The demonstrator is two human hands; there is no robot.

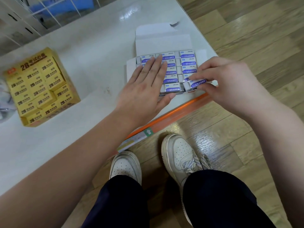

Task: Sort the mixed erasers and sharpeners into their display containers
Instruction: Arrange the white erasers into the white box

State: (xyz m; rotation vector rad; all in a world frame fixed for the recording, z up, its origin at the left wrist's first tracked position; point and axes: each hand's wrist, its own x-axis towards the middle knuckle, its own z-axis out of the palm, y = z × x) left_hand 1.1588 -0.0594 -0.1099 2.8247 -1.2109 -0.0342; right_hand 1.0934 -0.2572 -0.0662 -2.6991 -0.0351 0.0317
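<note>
Bright, even indoor light from above. Glare patches shine on the desk (98, 51) near its far edge and on the floor (205, 134). Wide-angle bending warps the edges; the far-left corner looks blurred.

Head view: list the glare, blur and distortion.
Head view: glare on the white table and the wood floor; yellow eraser box soft with blur at left; wide-angle lens bows the table edge; white eraser box print is readable.
</note>
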